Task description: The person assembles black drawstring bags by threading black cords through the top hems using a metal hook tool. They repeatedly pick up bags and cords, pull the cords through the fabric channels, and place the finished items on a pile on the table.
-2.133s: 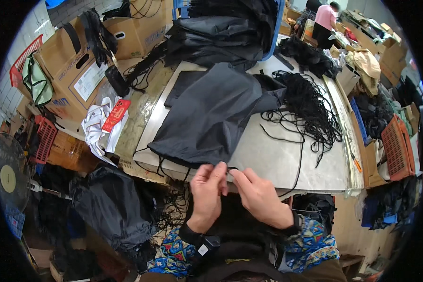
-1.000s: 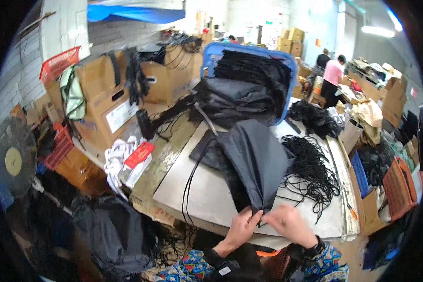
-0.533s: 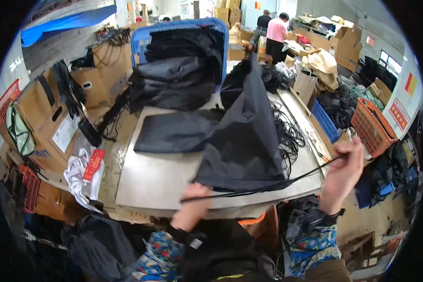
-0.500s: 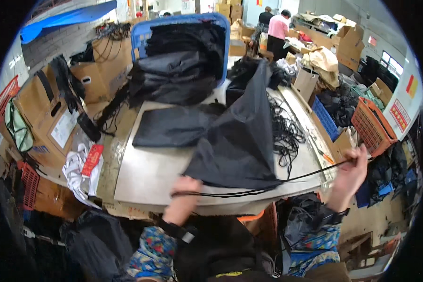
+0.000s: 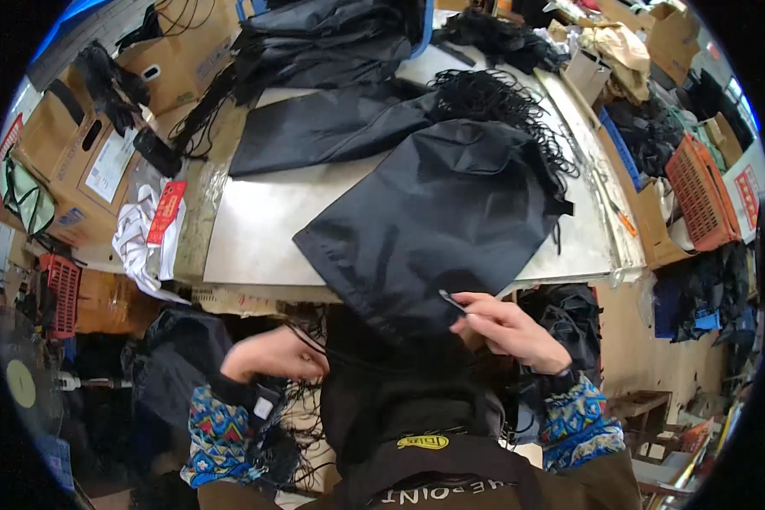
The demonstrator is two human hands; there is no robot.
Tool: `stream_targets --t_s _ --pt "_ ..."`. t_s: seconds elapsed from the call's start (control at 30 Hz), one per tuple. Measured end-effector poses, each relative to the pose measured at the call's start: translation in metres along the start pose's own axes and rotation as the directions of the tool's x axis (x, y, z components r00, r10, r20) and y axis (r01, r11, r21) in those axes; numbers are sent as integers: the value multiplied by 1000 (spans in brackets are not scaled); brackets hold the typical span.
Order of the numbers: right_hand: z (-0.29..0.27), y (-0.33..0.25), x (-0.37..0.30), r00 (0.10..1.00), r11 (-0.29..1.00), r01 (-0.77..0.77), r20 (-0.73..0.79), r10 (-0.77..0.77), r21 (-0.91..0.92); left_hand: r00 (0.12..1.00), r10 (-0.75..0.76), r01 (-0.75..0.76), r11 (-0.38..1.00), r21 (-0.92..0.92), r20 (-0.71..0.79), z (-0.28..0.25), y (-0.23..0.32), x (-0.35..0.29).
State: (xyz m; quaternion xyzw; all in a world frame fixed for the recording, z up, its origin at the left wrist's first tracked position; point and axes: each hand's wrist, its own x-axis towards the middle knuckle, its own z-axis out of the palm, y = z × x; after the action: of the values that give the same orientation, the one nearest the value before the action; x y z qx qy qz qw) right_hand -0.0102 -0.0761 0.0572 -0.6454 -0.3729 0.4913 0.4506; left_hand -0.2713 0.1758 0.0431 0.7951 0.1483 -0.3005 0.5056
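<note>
A: Where do you have the black cloth piece?

B: I see the black cloth piece [image 5: 433, 212] spread on the pale surface [image 5: 259, 238], its near part hanging over the front edge toward the wearer. I'll place everything else from that piece.

A: And the left hand?

B: My head view puts the left hand [image 5: 276, 354] to the near left of the cloth piece, apart from it, fingers curled. I read its grip as closed on a thin black cord [image 5: 307, 341] that crosses the fingers; I lose the rest of it against the dark clothing.

A: The right one?

B: I find the right hand [image 5: 514, 330] at the near right edge of the cloth piece. Its grip pinches a small slim item [image 5: 448, 298] between thumb and fingers, too small for me to identify. I cannot tell whether the fingers also touch the cloth.

A: What lies around it?

B: Just beyond the cloth piece I have a tangle of black cords [image 5: 493, 93]. Beyond it to the left lies a flat black fabric [image 5: 323, 132], with a heap of black fabric [image 5: 323, 42] farther off. Well to its left I see a red packet [image 5: 167, 212] on white cloth [image 5: 136, 229], and well to its right an orange basket [image 5: 701, 194].
</note>
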Motion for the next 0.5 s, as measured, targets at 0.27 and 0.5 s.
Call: stream_targets --t_s 0.27,0.5 --pt "9 -8 68 986 972 -162 7 164 169 726 -208 -474 539 -696 -656 110 -6 81" --pt "-9 -24 134 979 974 -197 -24 201 108 639 -134 -654 424 -626 -758 110 16 134"
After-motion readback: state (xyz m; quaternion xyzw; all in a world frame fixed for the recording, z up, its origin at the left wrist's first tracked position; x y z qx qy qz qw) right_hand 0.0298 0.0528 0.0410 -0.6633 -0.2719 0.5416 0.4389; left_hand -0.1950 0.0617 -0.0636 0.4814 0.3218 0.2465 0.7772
